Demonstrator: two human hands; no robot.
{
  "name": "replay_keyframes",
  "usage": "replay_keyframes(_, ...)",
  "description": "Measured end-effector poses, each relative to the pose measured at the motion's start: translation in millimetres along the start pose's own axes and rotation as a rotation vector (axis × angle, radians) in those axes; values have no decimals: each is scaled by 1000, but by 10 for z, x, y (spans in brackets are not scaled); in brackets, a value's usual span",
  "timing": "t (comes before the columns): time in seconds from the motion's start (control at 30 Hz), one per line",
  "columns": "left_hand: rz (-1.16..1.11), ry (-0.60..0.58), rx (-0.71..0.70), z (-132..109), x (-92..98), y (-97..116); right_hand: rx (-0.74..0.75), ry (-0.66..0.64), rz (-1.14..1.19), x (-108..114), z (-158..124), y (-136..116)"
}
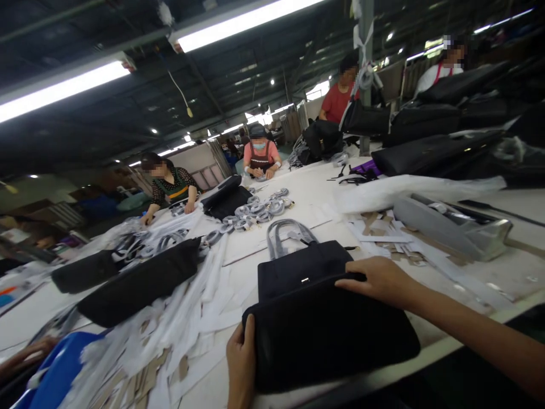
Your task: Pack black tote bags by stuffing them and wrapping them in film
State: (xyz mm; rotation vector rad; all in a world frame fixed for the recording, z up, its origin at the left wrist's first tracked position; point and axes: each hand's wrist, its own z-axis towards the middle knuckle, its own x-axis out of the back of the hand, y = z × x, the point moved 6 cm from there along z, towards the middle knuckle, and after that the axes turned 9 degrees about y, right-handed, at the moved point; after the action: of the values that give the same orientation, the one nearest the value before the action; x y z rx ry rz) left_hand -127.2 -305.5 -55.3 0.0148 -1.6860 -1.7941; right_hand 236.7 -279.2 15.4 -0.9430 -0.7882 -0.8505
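Note:
A black handbag (327, 335) is tilted up at the near edge of the white table, between my two hands. My left hand (242, 363) grips its left end, thumb on the near face and the other fingers hidden. Over its top edge, toward the right, my right hand (377, 278) is closed, with thumb and fingers pinching the rim. Just behind it lies a second black handbag (293, 270) with a small metal plate and wrapped grey handles (289, 233).
Coiled wrapped straps (259, 210) lie mid-table. White strips (200, 307) and brown card scraps (145, 378) cover the left. A grey tape dispenser (451, 227) stands at right, below stacked black bags (438, 150). Several co-workers sit around the table; a blue item (63, 369) is near left.

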Motion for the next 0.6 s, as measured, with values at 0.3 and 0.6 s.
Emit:
replay_keyframes(0.3, 516, 125, -318, -3, -18, 418, -165, -90, 91, -422, 33, 200)
replay_keyframes(0.6, 627, -281, -907, -511, -792, 961, -337, 310, 255, -152, -289, 437)
